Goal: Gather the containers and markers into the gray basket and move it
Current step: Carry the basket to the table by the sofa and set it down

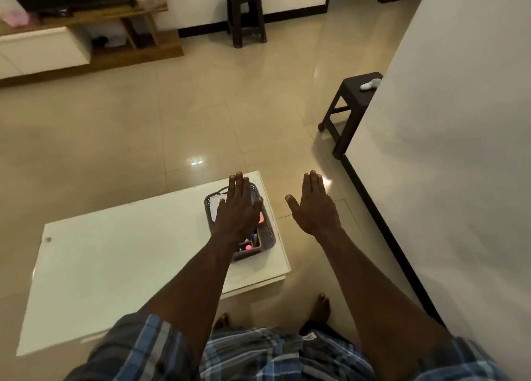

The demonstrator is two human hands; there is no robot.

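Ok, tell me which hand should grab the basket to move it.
Left, probably. The left hand hangs open right over the gray basket on the white table, while the right hand is spread over bare floor beside the table.

Beige tile floor (143, 127), white wall (459, 122), 2 dark stools (245, 13).

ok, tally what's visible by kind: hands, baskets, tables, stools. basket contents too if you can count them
Hands: 2, left hand and right hand, both open, empty
Gray basket: 1
White table: 1
Dark stools: 2, far stool, near stool
Basket contents: mostly hidden, not countable
Total: 6
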